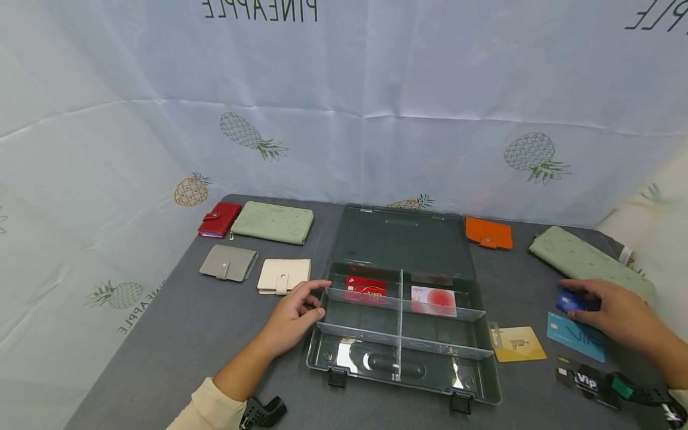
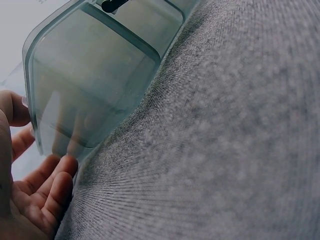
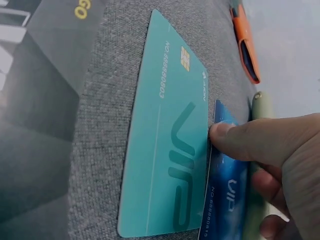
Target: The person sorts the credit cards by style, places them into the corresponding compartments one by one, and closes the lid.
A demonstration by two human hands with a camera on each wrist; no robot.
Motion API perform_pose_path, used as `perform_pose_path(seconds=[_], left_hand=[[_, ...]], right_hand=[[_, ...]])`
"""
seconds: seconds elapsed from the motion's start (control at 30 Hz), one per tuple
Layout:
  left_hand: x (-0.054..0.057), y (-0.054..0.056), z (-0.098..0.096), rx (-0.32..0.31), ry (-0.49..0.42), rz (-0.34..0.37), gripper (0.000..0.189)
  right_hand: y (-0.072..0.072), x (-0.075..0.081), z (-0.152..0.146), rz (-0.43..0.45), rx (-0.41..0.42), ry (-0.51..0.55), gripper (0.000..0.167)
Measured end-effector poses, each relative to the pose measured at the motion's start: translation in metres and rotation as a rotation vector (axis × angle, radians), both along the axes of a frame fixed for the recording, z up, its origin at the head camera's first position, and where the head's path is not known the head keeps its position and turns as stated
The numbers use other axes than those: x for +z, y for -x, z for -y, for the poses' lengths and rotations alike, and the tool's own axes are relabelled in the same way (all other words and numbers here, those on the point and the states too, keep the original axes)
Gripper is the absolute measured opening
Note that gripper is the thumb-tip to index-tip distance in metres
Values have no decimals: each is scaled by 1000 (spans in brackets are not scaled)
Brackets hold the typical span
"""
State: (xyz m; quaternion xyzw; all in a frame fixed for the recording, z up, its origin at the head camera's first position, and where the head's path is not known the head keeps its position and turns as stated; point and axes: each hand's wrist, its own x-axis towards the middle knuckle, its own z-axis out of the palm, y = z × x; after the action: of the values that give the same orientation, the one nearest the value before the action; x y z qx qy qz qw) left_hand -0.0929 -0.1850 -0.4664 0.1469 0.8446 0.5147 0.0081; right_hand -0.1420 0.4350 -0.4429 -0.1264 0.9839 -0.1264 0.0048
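My right hand (image 1: 620, 310) pinches a dark blue VIP card (image 1: 571, 300) on the right. In the right wrist view the thumb lies on the edge of that blue card (image 3: 227, 182), with fingers partly hidden behind it. Beside it lies a light blue VIP card (image 1: 576, 335). My left hand (image 1: 292, 316) touches the left side of a clear grey compartment box (image 1: 313, 352), fingers loosely bent. The left wrist view shows its fingertips against the box wall (image 2: 90, 80). Inside the back compartments are a red VIP card (image 1: 365, 288) and a pink-and-white card (image 1: 432, 300).
A yellow card (image 1: 518, 344) and a black VIP card (image 1: 583, 379) lie right of the box. An orange wallet (image 1: 488, 233) and a green wallet (image 1: 588, 260) are behind. Red (image 1: 219, 219), green (image 1: 273, 222), grey (image 1: 229, 263) and cream (image 1: 283, 276) wallets sit left.
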Motion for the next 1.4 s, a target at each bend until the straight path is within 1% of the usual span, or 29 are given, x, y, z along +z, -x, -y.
perform_pose_path(seconds=[0.13, 0.27, 0.4, 0.5, 0.6, 0.7, 0.8, 1.0, 1.23, 1.33, 1.4], left_hand=[[-1, 0, 0, -3, 2, -1, 52], [-1, 1, 1, -3, 2, 4, 52], [-1, 1, 0, -1, 3, 10, 51], [-2, 1, 0, 0, 2, 8, 52], [-2, 1, 0, 3, -1, 8, 51], [-3, 1, 0, 3, -2, 4, 51], [-3, 2, 1, 2, -5, -2, 52], [-3, 1, 1, 4, -10, 4, 52], [-3, 2, 2, 0, -7, 1, 52], [-3, 2, 2, 0, -6, -1, 52], [-3, 2, 1, -1, -5, -3, 52]], right_hand=[[-1, -3, 1, -60, 33, 0, 63], [-1, -3, 3, -80, 50, 14, 58], [0, 2, 5, -113, 75, 22, 51], [2, 7, 6, -126, 76, 16, 48], [3, 12, 6, -103, 70, 27, 42], [6, 19, 5, -57, 62, 47, 37], [9, 28, 6, 2, 52, 70, 34], [17, 47, 17, 18, 77, 106, 33], [19, 63, 50, 13, 128, 97, 33], [18, 71, 68, 21, 153, 123, 31], [17, 76, 79, 16, 179, 163, 31]])
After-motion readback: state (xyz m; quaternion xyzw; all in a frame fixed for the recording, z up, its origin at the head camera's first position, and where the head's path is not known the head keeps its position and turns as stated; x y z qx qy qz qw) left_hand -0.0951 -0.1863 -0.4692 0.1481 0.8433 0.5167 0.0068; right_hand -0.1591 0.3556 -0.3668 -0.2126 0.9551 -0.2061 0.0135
